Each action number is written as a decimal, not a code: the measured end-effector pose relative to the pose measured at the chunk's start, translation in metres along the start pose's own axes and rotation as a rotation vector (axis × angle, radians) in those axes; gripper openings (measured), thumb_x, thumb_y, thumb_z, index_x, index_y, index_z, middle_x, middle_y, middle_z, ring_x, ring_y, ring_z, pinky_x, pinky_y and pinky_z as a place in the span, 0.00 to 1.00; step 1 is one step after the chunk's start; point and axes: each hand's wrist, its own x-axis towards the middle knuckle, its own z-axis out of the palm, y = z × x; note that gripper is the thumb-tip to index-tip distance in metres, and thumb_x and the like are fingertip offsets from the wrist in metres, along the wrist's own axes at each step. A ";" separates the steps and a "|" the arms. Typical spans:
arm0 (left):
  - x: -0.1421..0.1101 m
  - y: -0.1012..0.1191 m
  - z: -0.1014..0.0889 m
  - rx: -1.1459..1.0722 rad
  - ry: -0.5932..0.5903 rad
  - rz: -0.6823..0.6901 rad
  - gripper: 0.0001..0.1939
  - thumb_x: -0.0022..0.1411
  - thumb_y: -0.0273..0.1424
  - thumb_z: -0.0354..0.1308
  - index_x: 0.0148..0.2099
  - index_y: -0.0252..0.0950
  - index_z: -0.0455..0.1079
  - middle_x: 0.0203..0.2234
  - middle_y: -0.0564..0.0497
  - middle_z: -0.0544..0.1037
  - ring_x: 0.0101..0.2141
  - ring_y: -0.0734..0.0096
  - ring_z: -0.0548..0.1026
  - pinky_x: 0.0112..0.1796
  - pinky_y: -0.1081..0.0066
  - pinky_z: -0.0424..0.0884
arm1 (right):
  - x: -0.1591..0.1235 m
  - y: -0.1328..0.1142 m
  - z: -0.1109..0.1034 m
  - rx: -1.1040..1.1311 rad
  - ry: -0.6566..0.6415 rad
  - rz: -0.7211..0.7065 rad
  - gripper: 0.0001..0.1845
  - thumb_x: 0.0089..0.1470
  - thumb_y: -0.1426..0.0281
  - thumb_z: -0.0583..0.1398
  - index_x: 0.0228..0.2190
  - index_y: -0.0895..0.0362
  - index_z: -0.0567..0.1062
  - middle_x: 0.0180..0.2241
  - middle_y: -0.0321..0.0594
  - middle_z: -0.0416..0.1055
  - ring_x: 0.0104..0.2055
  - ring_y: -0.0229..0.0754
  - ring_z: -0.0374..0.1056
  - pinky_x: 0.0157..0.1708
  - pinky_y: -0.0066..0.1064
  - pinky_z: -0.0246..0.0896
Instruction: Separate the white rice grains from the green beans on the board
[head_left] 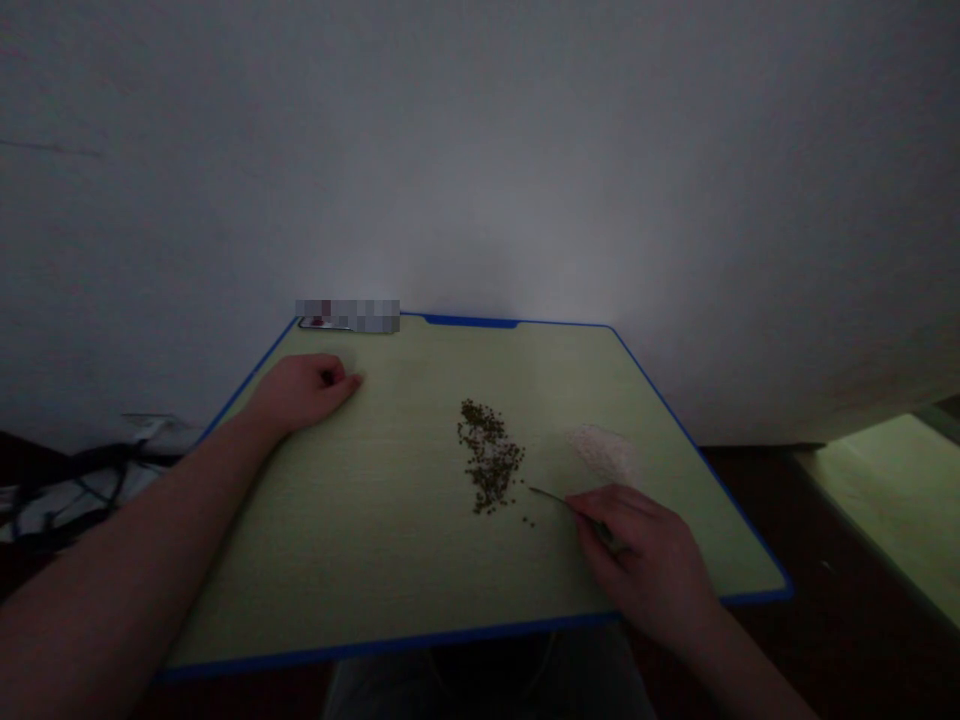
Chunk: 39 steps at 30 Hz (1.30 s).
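Two hands: right hand [637, 560] pinches slim tweezers [551, 503] beside light, loose, easily scattered green seeds [489, 455]; left hand [304, 392] lies curled, empty.

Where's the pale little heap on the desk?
In the head view, the pale heap lies toward the right of the green desktop, just beyond the right hand and its tweezers, with the dark seed pile to its left.

The pale green desk [352, 560] has a blue edge [390, 644]; dark olive seeds [487, 455] lie speckled beside whitish powder [602, 452].
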 end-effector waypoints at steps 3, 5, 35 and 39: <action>-0.001 0.001 -0.001 -0.006 -0.009 0.006 0.22 0.59 0.50 0.48 0.27 0.37 0.64 0.20 0.52 0.69 0.26 0.69 0.65 0.29 0.69 0.57 | 0.000 0.003 0.000 -0.017 0.004 0.009 0.12 0.57 0.77 0.55 0.36 0.57 0.78 0.31 0.40 0.78 0.32 0.40 0.75 0.32 0.32 0.72; -0.002 0.002 -0.001 0.000 -0.012 0.008 0.22 0.59 0.50 0.48 0.26 0.37 0.64 0.19 0.52 0.69 0.26 0.69 0.65 0.28 0.69 0.57 | 0.002 0.006 0.001 -0.029 0.017 0.016 0.12 0.57 0.76 0.55 0.36 0.56 0.78 0.31 0.40 0.78 0.32 0.41 0.75 0.32 0.32 0.72; 0.003 0.002 0.001 0.036 -0.012 -0.040 0.23 0.56 0.52 0.46 0.28 0.38 0.68 0.23 0.48 0.73 0.27 0.64 0.70 0.29 0.68 0.59 | 0.006 0.001 -0.003 0.053 -0.005 -0.171 0.13 0.56 0.78 0.55 0.38 0.55 0.77 0.32 0.40 0.79 0.33 0.41 0.74 0.33 0.34 0.73; 0.003 0.001 0.001 0.048 -0.012 -0.046 0.23 0.56 0.52 0.46 0.28 0.38 0.68 0.23 0.48 0.74 0.27 0.64 0.70 0.29 0.68 0.59 | 0.008 0.004 0.001 0.046 -0.033 -0.168 0.13 0.57 0.78 0.55 0.38 0.55 0.77 0.33 0.40 0.79 0.34 0.41 0.75 0.35 0.35 0.73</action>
